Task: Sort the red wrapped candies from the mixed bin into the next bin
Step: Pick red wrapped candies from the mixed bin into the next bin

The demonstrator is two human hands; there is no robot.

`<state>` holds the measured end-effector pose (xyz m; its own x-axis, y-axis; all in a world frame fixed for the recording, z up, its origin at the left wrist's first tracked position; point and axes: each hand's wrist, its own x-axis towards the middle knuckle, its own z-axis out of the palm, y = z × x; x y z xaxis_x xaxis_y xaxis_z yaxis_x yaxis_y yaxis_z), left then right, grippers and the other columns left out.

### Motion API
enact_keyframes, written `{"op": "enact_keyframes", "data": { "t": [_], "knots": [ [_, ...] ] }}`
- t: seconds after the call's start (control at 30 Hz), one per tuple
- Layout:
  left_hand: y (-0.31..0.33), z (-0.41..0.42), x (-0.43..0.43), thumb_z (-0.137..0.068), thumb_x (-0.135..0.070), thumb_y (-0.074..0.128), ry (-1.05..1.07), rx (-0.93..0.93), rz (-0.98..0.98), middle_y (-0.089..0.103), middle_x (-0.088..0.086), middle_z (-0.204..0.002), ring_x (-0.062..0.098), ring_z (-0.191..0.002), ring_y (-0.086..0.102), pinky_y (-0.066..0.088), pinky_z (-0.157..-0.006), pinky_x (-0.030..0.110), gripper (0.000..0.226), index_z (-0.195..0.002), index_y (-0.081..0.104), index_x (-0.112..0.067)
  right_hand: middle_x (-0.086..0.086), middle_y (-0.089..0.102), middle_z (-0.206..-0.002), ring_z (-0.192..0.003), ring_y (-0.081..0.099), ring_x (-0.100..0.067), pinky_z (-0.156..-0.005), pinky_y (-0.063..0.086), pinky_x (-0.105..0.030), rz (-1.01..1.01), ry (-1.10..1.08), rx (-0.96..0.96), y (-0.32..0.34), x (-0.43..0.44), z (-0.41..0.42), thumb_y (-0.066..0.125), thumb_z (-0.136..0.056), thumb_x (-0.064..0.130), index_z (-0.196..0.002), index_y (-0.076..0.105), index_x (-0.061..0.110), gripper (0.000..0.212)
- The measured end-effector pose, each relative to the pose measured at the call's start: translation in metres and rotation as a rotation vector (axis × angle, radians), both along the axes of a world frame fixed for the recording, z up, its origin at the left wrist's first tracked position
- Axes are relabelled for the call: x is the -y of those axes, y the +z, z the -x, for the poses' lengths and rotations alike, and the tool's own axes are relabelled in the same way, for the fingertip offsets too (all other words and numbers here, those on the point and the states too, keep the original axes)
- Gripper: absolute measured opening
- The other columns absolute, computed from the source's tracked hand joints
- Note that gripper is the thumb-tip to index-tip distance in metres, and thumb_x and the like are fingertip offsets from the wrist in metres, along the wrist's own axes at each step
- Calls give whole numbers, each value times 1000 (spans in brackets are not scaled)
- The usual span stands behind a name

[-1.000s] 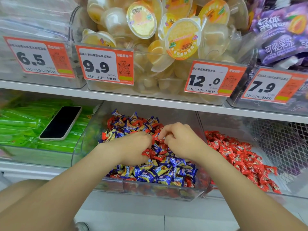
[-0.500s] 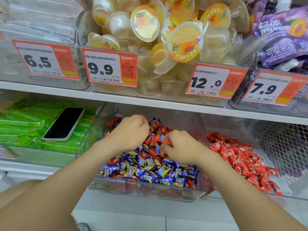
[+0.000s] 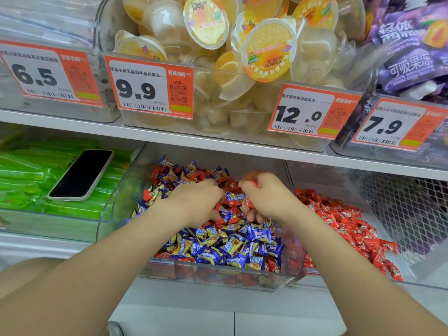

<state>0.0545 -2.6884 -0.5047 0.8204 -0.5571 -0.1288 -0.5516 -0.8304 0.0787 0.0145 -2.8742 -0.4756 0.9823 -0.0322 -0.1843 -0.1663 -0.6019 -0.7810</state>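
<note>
Now | left hand (image 3: 196,202) fingers dug into mixed bin (image 3: 218,277) pile, hold unclear | right hand (image 3: 269,197) beside it, curled round red candies (image 3: 249,184) | next bin (image 3: 421,267) rightward

A single head-worn view is given; the shelf (image 3: 72,124) and candy bin (image 3: 218,277) are looked down on from close by.

In the centre of the frame, both your hands are down in the mixed bin (image 3: 114,214). Your right hand (image 3: 268,198) grips red wrapped candies (image 3: 247,202), with wrappers showing above and below its curled fingers. Your left hand (image 3: 196,202) digs fingers-down into the blue and red heap (image 3: 230,248); whether it holds anything is hidden. At right, the next bin (image 3: 324,175) holds a red pile (image 3: 339,221). At left, a phone (image 3: 81,174) lies on green packets (image 3: 21,170).
</note>
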Motion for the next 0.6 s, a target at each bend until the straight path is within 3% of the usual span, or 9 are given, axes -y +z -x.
{"op": "enact_keyframes", "data": {
  "t": [0.1, 0.17, 0.27, 0.37, 0.5, 0.6],
  "knots": [
    [0, 4, 1, -99, -43, 67, 10, 50, 43, 58, 1, -115, 28, -103, 63, 50, -73, 41, 31, -118, 56, -21, -10, 70, -81, -58, 72, -22, -46, 51, -28, 5, 14, -12, -6, 3, -6, 52, -109, 28, -108, 72, 12, 25],
    [3, 5, -2, -104, -42, 59, 37, 41, 134, 62, 1, -101, 26, -89, 64, 49, -67, 39, 28, -116, 52, -18, -6, 75, -103, -69, 70, -16, -59, 53, -28, 252, 102, 84, -11, 7, -12, 55, -109, 26, -119, 75, 19, 24],
    [7, 5, -9, -102, -32, 51, 92, -36, 334, 60, 1, -80, 21, -65, 55, 40, -55, 36, 14, -102, 49, -18, -12, 71, -130, -107, 70, -33, -89, 57, -40, 666, 286, 114, -18, 4, -15, 54, -109, 31, -139, 64, 30, 31],
    [14, 6, -16, -97, -31, 48, 161, 13, 436, 61, -2, -71, 24, -66, 60, 43, -56, 35, 14, -85, 53, -26, -16, 62, -142, -120, 65, -39, -96, 56, -50, 784, 415, -55, -20, -5, -14, 62, -105, 44, -154, 48, 30, 53],
    [17, 8, -25, -95, -51, 49, 287, 140, 484, 61, 2, -59, 24, -62, 61, 55, -60, 36, 46, -69, 56, -14, -13, 60, -133, -111, 64, -35, -89, 54, -42, 744, 452, -100, -13, -6, -15, 77, -93, 50, -148, 53, 22, 66],
    [15, 4, -35, -104, -52, 46, 295, 145, 475, 62, -3, -61, 20, -61, 61, 55, -63, 37, 44, -80, 67, -22, -10, 58, -120, -99, 64, -34, -82, 54, -41, 821, 431, -108, -10, -7, -14, 76, -97, 39, -137, 58, 17, 49]
  ]
}}
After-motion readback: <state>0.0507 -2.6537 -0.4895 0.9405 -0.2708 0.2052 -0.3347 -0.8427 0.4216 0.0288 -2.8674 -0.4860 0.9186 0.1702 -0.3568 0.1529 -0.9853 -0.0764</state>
